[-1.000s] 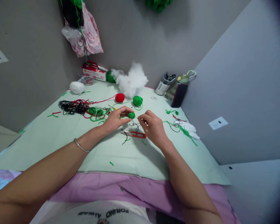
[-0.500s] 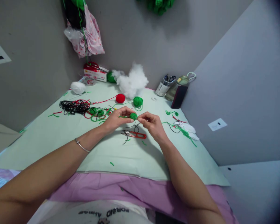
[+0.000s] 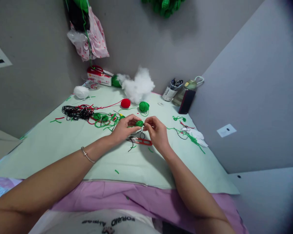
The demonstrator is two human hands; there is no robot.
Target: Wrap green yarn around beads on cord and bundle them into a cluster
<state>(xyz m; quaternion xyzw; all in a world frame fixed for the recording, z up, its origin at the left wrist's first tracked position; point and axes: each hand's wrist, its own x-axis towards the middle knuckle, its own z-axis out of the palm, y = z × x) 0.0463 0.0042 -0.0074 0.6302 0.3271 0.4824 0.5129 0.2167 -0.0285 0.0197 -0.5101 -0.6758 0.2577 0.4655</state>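
At my far left the black yarn (image 3: 77, 112) lies in a loose tangle near the white ball of yarn (image 3: 81, 92), perhaps kept there so its loops don't catch my fingers. My left hand (image 3: 122, 130) cups the green piece (image 3: 139, 123), thumb and fingertips parted only by its thickness, likely to steady it; the piece appears held above the table (image 3: 141, 165), nearer me than the green ball (image 3: 144, 107). The red-handled snips (image 3: 145, 141) lie just this side of it, handy for a short reach, I'd judge. My right hand (image 3: 157, 131) comes in from the other side, thumb and forefinger drawn close at the piece's right end, though I cannot tell whether they meet or have hold of the black thread (image 3: 144, 135) hanging there. As for edges, the table's left side slopes away past my elbow and its front runs under both forearms, with a green snippet (image 3: 116, 171) between; farther right, yarn scraps (image 3: 194, 139) sit beside the slanting side wall (image 3: 254, 84), which would probably cramp a wide pull
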